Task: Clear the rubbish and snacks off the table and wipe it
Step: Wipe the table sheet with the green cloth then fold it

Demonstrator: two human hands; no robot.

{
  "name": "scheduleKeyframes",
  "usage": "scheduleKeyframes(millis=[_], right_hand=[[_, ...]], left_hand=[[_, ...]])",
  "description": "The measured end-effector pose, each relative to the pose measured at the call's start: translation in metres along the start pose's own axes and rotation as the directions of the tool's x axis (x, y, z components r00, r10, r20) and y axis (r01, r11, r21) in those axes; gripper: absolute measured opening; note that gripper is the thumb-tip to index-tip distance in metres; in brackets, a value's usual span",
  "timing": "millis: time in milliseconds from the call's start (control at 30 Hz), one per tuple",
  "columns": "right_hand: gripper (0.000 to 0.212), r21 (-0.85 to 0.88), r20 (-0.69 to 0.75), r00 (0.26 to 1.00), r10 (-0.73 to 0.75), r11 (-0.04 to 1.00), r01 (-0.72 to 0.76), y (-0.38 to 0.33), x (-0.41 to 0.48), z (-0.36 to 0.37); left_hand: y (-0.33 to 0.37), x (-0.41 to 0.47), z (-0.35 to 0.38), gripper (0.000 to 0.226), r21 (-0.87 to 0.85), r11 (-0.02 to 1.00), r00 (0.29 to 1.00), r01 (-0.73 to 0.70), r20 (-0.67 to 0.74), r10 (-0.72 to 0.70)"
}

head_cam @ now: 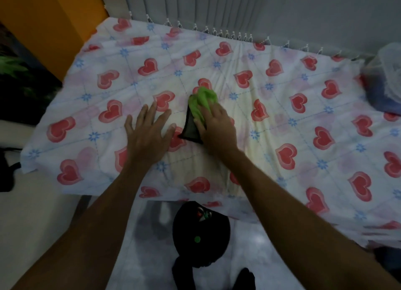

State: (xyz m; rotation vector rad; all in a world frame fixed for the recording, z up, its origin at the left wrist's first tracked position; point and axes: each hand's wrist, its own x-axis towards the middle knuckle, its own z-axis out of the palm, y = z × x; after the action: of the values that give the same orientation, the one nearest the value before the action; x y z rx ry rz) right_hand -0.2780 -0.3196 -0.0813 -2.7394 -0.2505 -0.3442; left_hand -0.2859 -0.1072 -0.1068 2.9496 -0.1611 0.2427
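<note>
A table covered by a white cloth with red hearts and blue flowers (293, 120) fills the view. My right hand (217, 127) presses a bright green wiping cloth (200, 103) onto the middle of it, fingers curled over the cloth. A dark, flat triangular piece (191, 130) lies under the cloth's near edge, beside my right thumb. My left hand (147, 133) lies flat on the tablecloth just left of it, fingers spread, holding nothing.
A black bag (199, 242) with rubbish showing in its mouth hangs below the table's near edge. A clear plastic bag over something blue (388, 81) sits at the far right. Grey vertical blinds (195, 5) run behind; an orange wall (54, 18) is at the left.
</note>
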Motion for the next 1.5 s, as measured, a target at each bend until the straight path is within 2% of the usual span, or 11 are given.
scheduleKeyframes(millis=[400, 567, 700, 833, 967, 1033, 1133, 1200, 1267, 1333, 1500], right_hand=[[0.042, 0.096, -0.037, 0.963, -0.267, 0.958, 0.270, -0.027, -0.124, -0.023], [0.052, 0.102, 0.072, 0.951, -0.301, 0.951, 0.293, -0.035, -0.170, -0.031], [0.047, 0.133, 0.103, 0.923, -0.372, 0.924, 0.357, -0.045, -0.194, -0.046], [0.043, 0.126, 0.224, 0.954, -0.199, 0.977, 0.174, -0.054, -0.182, -0.071], [0.045, 0.302, 0.298, 0.954, 0.007, 0.948, -0.101, -0.058, -0.148, -0.119], [0.043, 0.361, 0.284, 0.959, 0.021, 0.924, -0.127, -0.059, -0.136, -0.147], [0.035, 0.423, 0.203, 0.978, 0.054, 0.896, -0.137, -0.063, -0.114, -0.192], [0.026, 0.433, 0.173, 0.981, 0.083, 0.889, -0.152, -0.067, -0.095, -0.224], [0.018, 0.451, 0.163, 0.982, 0.100, 0.877, -0.164, -0.071, -0.075, -0.253], [0.033, 0.453, 0.175, 0.982, 0.069, 0.880, -0.142, -0.076, -0.055, -0.279], [0.042, 0.372, 0.128, 0.991, 0.050, 0.923, -0.094, -0.081, -0.010, -0.338]], left_hand=[[0.003, 0.001, -0.006, 0.056, -0.011, 1.000, 1.000, 0.013, 0.026, -0.013], [0.002, 0.001, -0.003, 0.054, -0.033, 0.999, 0.999, 0.022, 0.030, -0.021], [0.000, 0.001, -0.005, 0.055, -0.062, 0.998, 0.999, 0.013, 0.040, -0.011], [0.004, 0.008, -0.023, 0.057, -0.095, 0.994, 0.980, 0.045, 0.196, -0.025], [0.013, 0.023, -0.053, 0.064, -0.108, 0.991, 0.890, 0.077, 0.455, -0.020], [0.023, 0.025, -0.077, 0.064, -0.217, 0.974, 0.889, 0.063, 0.456, 0.044], [0.051, 0.022, -0.132, 0.047, -0.618, 0.777, 0.907, 0.120, 0.387, 0.168], [0.074, 0.022, -0.171, 0.031, -0.772, 0.616, 0.894, 0.159, 0.377, 0.242], [0.097, 0.026, -0.208, 0.022, -0.842, 0.510, 0.877, 0.176, 0.369, 0.307], [0.117, 0.034, -0.247, 0.030, -0.879, 0.434, 0.868, 0.197, 0.362, 0.341], [0.147, 0.061, -0.329, 0.046, -0.915, 0.361, 0.833, 0.179, 0.337, 0.440]])
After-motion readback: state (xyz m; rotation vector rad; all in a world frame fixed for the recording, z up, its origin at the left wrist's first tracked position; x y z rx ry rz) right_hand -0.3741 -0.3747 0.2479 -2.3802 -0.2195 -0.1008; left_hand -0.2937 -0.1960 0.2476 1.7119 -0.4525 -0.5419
